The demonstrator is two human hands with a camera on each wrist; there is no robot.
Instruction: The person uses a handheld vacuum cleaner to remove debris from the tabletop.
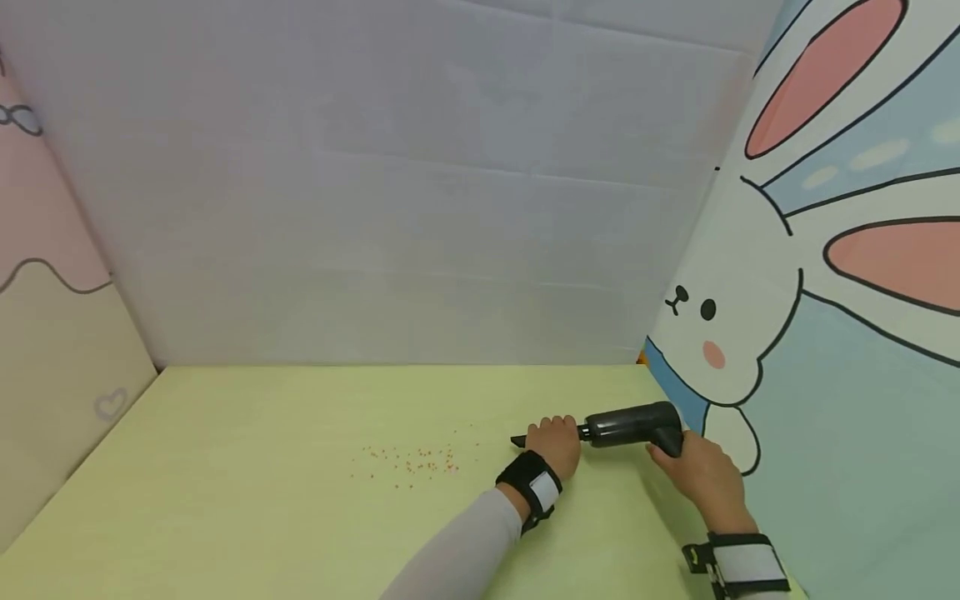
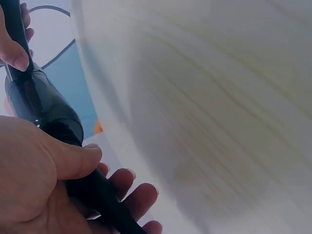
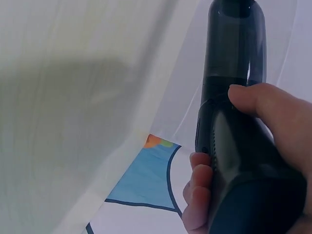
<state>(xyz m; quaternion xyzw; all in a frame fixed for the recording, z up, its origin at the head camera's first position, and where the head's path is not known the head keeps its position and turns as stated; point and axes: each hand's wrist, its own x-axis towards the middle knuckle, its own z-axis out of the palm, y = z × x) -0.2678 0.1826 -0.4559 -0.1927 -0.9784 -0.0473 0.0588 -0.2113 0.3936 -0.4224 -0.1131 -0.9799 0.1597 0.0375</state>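
A black handheld vacuum cleaner (image 1: 630, 425) is held level over the right part of the table, its transparent dust cup (image 3: 234, 56) showing in the right wrist view. My right hand (image 1: 705, 475) grips its handle, the thumb lying along the top. Further forward, my left hand (image 1: 555, 446) holds the dark narrow nozzle (image 2: 100, 195), with thumb on one side and fingers on the other. The nozzle's tip sticks out to the left of that hand. Small reddish crumbs (image 1: 452, 468) lie scattered on the table, left of the nozzle tip.
The table has a pale yellow top (image 1: 225, 467). Behind it rises a white sheet (image 1: 390, 192). A cartoon rabbit panel (image 1: 750, 317) stands close along the right edge, and a pink and cream panel (image 1: 60, 350) along the left.
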